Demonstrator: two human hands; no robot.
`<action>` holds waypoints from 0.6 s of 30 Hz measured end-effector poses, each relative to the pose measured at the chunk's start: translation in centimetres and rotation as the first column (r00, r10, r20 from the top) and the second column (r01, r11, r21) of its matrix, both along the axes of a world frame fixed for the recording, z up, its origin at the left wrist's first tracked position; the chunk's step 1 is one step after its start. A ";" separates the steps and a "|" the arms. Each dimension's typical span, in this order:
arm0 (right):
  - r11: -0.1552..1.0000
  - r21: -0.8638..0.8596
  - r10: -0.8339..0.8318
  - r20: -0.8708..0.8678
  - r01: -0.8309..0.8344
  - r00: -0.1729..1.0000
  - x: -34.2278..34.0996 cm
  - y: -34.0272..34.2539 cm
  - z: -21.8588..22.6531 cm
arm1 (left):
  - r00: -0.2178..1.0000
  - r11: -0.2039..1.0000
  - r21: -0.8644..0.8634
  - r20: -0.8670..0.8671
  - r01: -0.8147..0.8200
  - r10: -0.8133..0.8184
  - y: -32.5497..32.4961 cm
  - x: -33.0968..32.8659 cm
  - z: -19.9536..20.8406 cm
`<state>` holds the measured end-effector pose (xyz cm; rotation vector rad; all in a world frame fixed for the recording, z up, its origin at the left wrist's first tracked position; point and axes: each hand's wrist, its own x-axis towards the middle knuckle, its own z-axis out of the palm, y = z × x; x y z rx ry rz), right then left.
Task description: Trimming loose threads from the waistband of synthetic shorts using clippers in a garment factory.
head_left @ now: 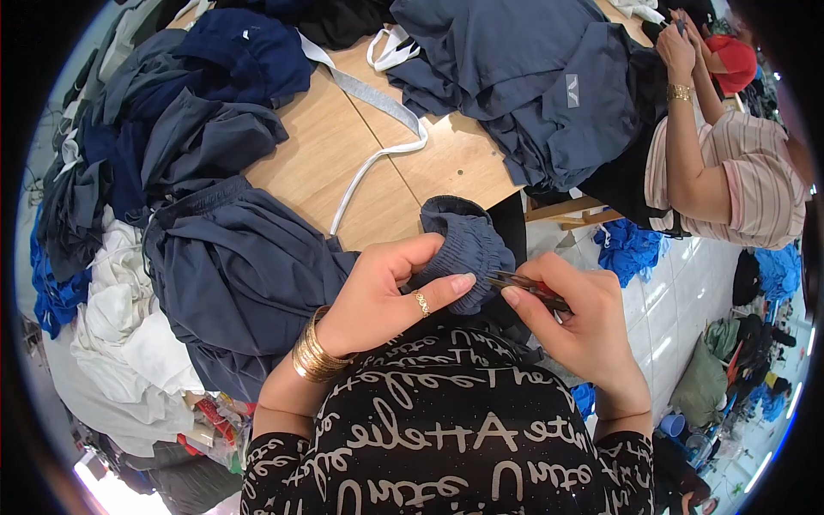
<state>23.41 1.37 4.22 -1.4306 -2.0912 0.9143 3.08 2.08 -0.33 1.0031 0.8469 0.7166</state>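
Note:
My left hand (pixel 378 292) is closed on the ribbed, gathered elastic band (pixel 470 253) of a slate-blue garment, its thumb pressed on the front of the folds. The garment's body (pixel 245 283) appears to spread out to the left of that hand. In my right hand (pixel 592 322) is a small pair of thread snips (pixel 541 294), with the fingers wrapped round its dark handles. The slim metal tips point left and meet the right side of the gathered band. Whether the blades touch a thread is too small to tell.
A wooden table (pixel 292 180) lies ahead, with a grey and white strip (pixel 378 107) across it. Dark garments pile up at the left (pixel 206 129) and a slate-blue heap (pixel 541 94) lies at the far side. White cloth (pixel 124 326) hangs at left. Another person (pixel 730 180) works at right.

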 end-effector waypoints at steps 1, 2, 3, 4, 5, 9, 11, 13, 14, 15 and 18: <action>1.000 0.004 0.000 0.002 0.000 1.000 0.0 0.0 0.0 | 1.000 1.000 0.004 0.000 -0.006 0.006 0.0 0.0 0.0; 1.000 0.004 0.000 0.002 0.000 1.000 0.0 0.0 0.0 | 1.000 1.000 0.004 -0.001 -0.006 0.006 0.0 0.0 -0.1; 1.000 0.003 0.006 0.013 -0.006 1.000 0.0 0.0 0.0 | 1.000 1.000 0.006 -0.017 -0.002 0.002 -0.1 0.0 -0.3; 1.000 0.001 0.011 0.024 -0.011 1.000 0.1 0.0 0.0 | 0.999 1.000 0.007 -0.032 0.002 -0.002 -0.1 -0.1 -0.3; 1.000 0.001 0.010 0.024 -0.010 1.000 0.0 0.0 0.0 | 0.999 1.000 0.007 -0.032 0.003 -0.003 -0.1 -0.1 -0.3; 1.000 0.007 0.003 0.019 -0.004 1.000 0.0 -0.1 0.0 | 1.000 1.000 0.013 -0.027 0.006 -0.005 -0.1 0.0 -0.4; 1.000 0.004 0.000 0.008 0.000 1.000 0.1 0.0 -0.2 | 1.000 1.000 0.022 -0.016 0.003 -0.002 -0.1 0.0 -0.4; 0.994 -0.111 -0.013 -0.077 0.005 0.997 0.3 0.1 -0.6 | 1.000 1.000 0.005 -0.004 -0.004 0.004 -0.1 0.0 -0.3; 0.994 -0.111 -0.012 -0.077 0.004 0.997 0.4 0.2 -0.7 | 1.000 1.000 0.006 -0.004 -0.006 0.006 -0.1 0.0 -0.2; 0.976 -0.219 -0.040 -0.131 0.011 0.991 0.4 0.3 -0.9 | 1.000 1.000 -0.010 0.006 -0.023 0.023 0.0 0.0 -0.1; 0.871 -0.492 -0.168 -0.292 0.003 0.942 0.5 0.5 -1.5 | 1.000 0.999 -0.037 0.020 -0.022 0.023 0.0 -0.1 0.1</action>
